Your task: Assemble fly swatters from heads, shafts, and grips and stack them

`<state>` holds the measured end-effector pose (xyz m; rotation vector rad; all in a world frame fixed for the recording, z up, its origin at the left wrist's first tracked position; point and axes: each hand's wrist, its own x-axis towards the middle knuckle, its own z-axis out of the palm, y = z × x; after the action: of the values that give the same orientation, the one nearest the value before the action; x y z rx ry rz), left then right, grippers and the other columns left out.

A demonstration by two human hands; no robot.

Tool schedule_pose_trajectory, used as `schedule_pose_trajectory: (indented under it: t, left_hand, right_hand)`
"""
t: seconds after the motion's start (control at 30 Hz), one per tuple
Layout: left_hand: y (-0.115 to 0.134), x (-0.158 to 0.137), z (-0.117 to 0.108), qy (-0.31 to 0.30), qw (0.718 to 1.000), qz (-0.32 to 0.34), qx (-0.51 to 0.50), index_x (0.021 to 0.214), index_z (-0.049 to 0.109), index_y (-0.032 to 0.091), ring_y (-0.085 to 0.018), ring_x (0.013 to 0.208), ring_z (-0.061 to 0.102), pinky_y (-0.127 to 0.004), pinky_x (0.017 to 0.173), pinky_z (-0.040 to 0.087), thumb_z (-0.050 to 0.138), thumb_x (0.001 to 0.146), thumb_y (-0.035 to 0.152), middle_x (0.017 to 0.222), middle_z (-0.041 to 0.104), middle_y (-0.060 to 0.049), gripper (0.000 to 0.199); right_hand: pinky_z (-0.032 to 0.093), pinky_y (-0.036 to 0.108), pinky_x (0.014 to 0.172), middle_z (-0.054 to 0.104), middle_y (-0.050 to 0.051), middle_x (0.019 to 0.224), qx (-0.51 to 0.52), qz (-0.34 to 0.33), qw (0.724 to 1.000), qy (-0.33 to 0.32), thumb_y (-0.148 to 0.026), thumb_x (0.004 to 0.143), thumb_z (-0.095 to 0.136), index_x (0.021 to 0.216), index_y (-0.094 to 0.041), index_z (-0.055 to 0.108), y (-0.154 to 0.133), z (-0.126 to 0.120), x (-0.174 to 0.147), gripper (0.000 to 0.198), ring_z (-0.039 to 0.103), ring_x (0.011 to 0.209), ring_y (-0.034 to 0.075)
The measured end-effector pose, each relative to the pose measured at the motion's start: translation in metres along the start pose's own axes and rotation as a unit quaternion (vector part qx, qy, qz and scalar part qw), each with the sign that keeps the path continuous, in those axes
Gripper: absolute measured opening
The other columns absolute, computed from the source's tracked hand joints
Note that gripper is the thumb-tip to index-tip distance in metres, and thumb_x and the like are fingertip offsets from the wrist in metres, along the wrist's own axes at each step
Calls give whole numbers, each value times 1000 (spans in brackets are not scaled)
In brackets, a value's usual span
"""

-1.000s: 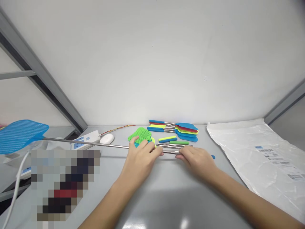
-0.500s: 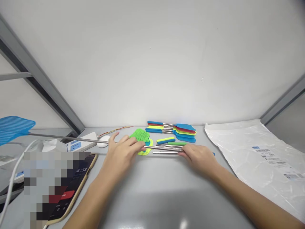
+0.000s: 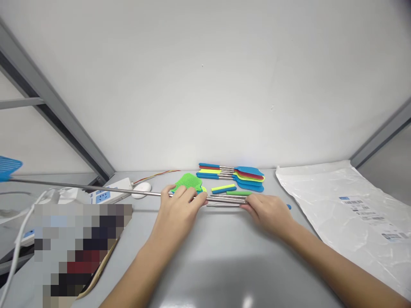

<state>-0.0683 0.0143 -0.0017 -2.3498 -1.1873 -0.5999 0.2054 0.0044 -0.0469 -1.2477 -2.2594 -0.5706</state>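
Observation:
A blue fly swatter (image 3: pixel 9 167) with a long thin metal rod stretches across from the left edge, its head partly out of view. My left hand (image 3: pixel 180 209) is closed around the rod near the middle. Farther right, my right hand (image 3: pixel 268 211) grips the rod's other end, and a blue handle tip (image 3: pixel 289 207) shows past it. Behind my left hand lies a green swatter head (image 3: pixel 188 183) over other swatter heads. Several metal rods lie between my hands, beside a yellow handle (image 3: pixel 223 187), a blue handle (image 3: pixel 224 190) and a green handle (image 3: pixel 239 193).
Shortened fly swatters (image 3: pixel 248 172) are stacked by the back wall. A white plastic mailer (image 3: pixel 340 214) covers the right side of the table. On the left are a power strip (image 3: pixel 112 191), a round white disc (image 3: pixel 141 189), a white cable (image 3: pixel 16 252) and a blurred-out phone (image 3: pixel 99 267).
The blue swatter head has slid farther left, partly out of view. My left hand has shifted right along the rod, closer to my right hand, which stays in place.

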Motion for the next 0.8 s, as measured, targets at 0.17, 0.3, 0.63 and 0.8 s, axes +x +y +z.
schedule_pose_trajectory:
  t: [0.17, 0.3, 0.63, 0.8]
  left_hand:
    - [10, 2, 0, 5, 1000, 1, -11, 92, 63, 26, -16, 72, 52, -46, 93, 26, 49, 93, 29, 71, 60, 1, 14]
    - [3, 2, 0, 3, 1000, 7, -27, 87, 64, 27, -15, 71, 52, -45, 95, 25, 49, 93, 25, 67, 59, 2, 16]
    - [-9, 3, 1, -5, 999, 15, -30, 86, 65, 29, -15, 69, 51, -47, 98, 22, 48, 93, 30, 65, 60, 3, 18]
    - [-16, 0, 3, -10, 1000, 1, -20, 86, 64, 27, -15, 71, 53, -47, 98, 23, 47, 94, 32, 68, 62, 2, 20]
  right_hand:
    - [20, 27, 50, 55, -2, 59, 1, -14, 1000, 1, -36, 98, 39, 68, -19, 49, 1, -2, -1, 36, 44, 50, 10]
    - [20, 27, 50, 55, -2, 59, 5, -25, 1000, -5, -38, 99, 36, 67, -19, 49, 3, -2, -1, 39, 44, 50, 10]
    - [22, 27, 51, 56, -2, 61, -1, -26, 999, -21, -39, 99, 36, 71, -19, 52, 8, -4, 0, 37, 48, 52, 11]
    - [21, 28, 51, 57, -2, 61, -3, -13, 999, -32, -40, 99, 36, 72, -20, 52, 13, -2, -3, 37, 49, 53, 11]
